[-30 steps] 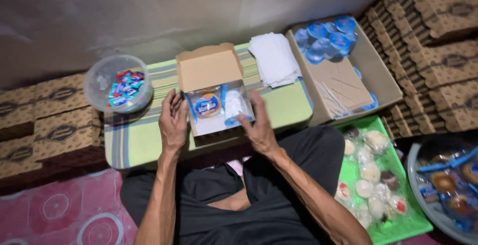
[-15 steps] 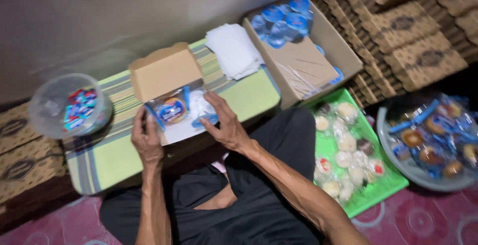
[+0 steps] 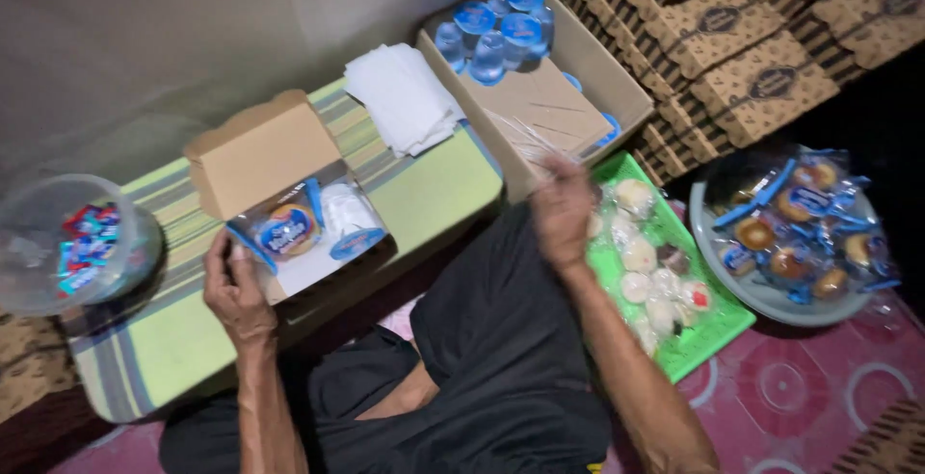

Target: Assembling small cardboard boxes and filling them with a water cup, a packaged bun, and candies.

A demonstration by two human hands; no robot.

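Head view: left hand (image 3: 234,291) fingers pinching the open snack box (image 3: 289,206) edge, right hand (image 3: 564,212) fingers loosely spread above the green tray (image 3: 718,325).

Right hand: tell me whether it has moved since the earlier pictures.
Yes. The right hand has left the open snack box, which it touched earlier, and swung to the person's right; it is now above the green tray. The left hand stays at the box.

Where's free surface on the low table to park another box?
Free: the striped table between the open snack box and the napkin stack, plus the near-left corner below the candy tub. Crowded: the green tray and cup carton are full.
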